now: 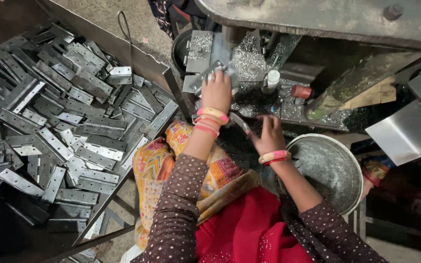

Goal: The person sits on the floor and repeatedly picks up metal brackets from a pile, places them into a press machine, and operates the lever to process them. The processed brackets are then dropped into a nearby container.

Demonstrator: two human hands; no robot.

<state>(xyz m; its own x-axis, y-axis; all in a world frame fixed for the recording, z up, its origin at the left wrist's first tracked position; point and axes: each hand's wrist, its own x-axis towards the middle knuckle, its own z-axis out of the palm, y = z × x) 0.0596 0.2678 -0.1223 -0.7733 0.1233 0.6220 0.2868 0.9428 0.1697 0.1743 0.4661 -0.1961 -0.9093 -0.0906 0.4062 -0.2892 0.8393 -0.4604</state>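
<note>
The left hand (216, 90) rests palm down on a metal hinge (205, 77) that lies on the bed of the press (249, 63), fingers curled over it and pressing it flat. The hinge sits at the left end of the bed, tilted, with one end poking out past the fingertips toward the bed's left edge. Pink and yellow bangles (211, 119) ring that wrist.

The right hand (268, 135) hovers lower, just off the front edge of the bed, fingers spread and partly bent. A thin metal piece (239, 122) lies at its thumb, but I cannot tell whether the hand grips it or only touches it. Similar bangles sit on this wrist.

Metal shavings (249, 61) cover the bed around the tooling. A small white cylinder (272, 78) and a red cap (300, 91) stand near the bed's middle, to the right of the left hand.

A round steel bowl (332, 170) sits just right of the right forearm, below the bed's front edge. Left of the person, a large tray (123, 48) holds a heap of flat grey hinges (54, 122), stacked loosely and spilling toward its near right corner. A bent metal sheet (408, 131) stands beyond the bowl at the far right. The person wears dotted brown sleeves (179, 214) and a red cloth (247, 229) over the lap.
</note>
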